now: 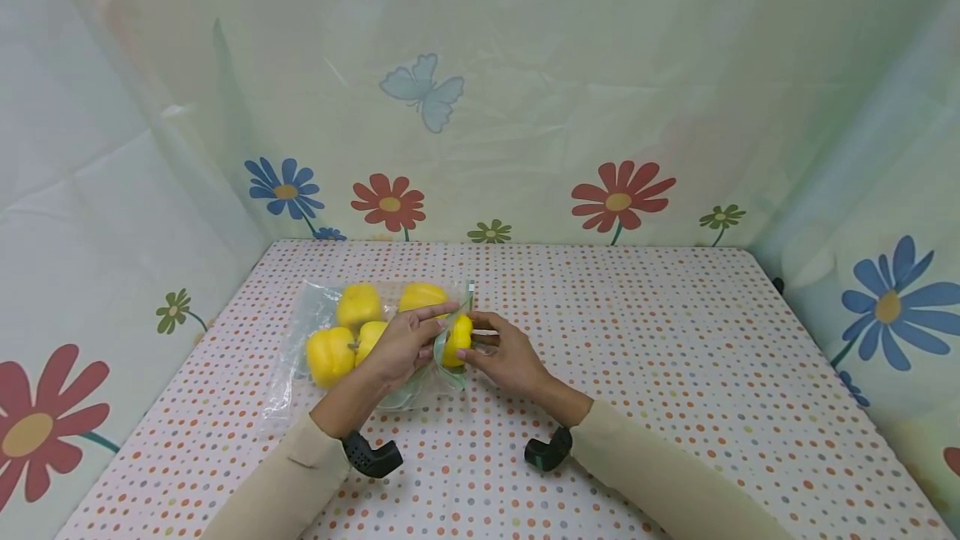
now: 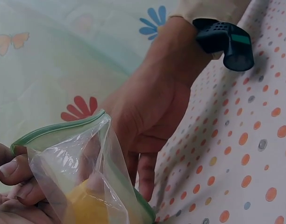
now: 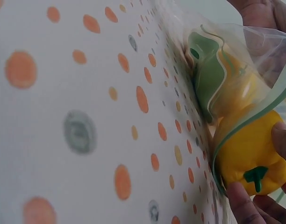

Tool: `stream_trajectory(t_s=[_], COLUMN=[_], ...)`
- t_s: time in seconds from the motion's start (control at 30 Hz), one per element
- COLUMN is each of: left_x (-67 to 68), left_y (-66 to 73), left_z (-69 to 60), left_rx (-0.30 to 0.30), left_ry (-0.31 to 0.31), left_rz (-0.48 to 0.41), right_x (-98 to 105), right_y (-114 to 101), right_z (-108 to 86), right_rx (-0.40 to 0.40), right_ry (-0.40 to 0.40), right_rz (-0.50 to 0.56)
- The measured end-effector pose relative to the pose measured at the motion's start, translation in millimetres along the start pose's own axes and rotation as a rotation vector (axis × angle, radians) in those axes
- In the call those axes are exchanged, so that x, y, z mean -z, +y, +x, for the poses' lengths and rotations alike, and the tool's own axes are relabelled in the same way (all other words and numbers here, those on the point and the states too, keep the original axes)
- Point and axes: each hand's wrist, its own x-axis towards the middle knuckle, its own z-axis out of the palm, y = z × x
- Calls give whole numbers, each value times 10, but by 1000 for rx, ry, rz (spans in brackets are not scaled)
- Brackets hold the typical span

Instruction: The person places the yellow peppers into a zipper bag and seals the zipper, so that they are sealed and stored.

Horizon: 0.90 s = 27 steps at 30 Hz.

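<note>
A clear zip bag [image 1: 288, 382] with a green-edged mouth lies on the table, several yellow bell peppers [image 1: 330, 357] inside it. At its mouth sits one more yellow bell pepper [image 3: 253, 149], its green stem facing outward, partly within the green zip strip [image 3: 269, 100]. My right hand [image 1: 512, 357] grips this pepper between thumb and fingers. My left hand [image 1: 405, 347] holds the bag's edge beside the opening; in the left wrist view its fingers [image 2: 26, 184] curl at the plastic.
The table [image 1: 637, 340] has a dotted white cover. A flowered curtain [image 1: 525, 107] stands behind and at both sides. Black devices [image 1: 550, 450] are strapped at both wrists.
</note>
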Motion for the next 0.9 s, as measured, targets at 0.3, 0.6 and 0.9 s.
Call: stream_trajectory(t_s=[0.3, 0.6, 0.9], left_x=[0, 4, 3], left_y=[16, 8, 4], left_z=[-25, -18, -19], left_rx=[-5, -21, -22], left_ry=[-4, -24, -34], left_rz=[-19, -35, -55], right_x=[-58, -94, -127], right_y=[-30, -47, -29], right_z=[32, 38, 40], right_rx=[-5, 5, -31], right_ry=[-17, -16, 20], right_rz=[10, -1, 102])
